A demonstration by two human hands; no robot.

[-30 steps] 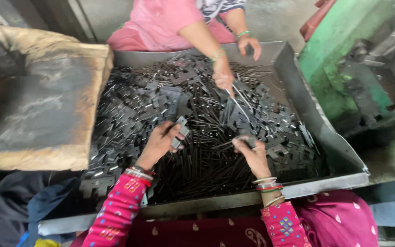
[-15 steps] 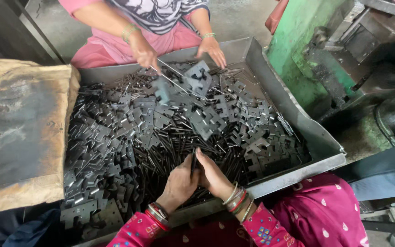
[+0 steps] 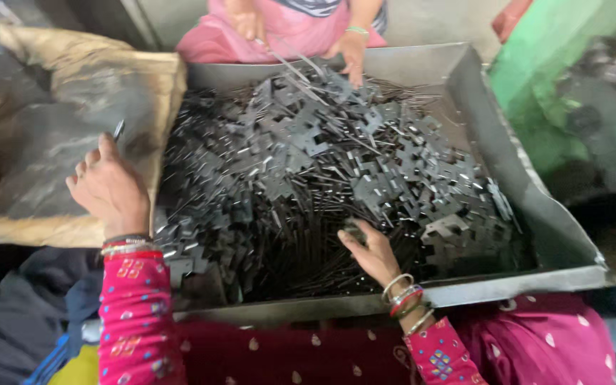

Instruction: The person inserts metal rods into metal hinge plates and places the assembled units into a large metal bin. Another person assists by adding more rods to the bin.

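Note:
A big grey metal tray (image 3: 547, 214) holds a heap of dark flat metal parts (image 3: 336, 164), cross-shaped pieces and thin strips. My left hand (image 3: 108, 189) is out over the dirty sack (image 3: 58, 150) to the left of the tray, fingers closed around a small metal piece (image 3: 118, 130) that sticks up past them. My right hand (image 3: 371, 251) rests on the parts near the tray's front edge, its fingers bent over a piece. Both wrists wear bangles and pink patterned sleeves.
Across the tray another person in pink reaches in with two hands (image 3: 351, 53) and holds thin strips. A green machine (image 3: 579, 93) stands at the right. Dark cloth and a bundle (image 3: 30, 321) lie at the lower left.
My hands were together at the tray's front edge. Now the left hand has swung out left over the sack with a piece, and the right hand has stayed on the heap.

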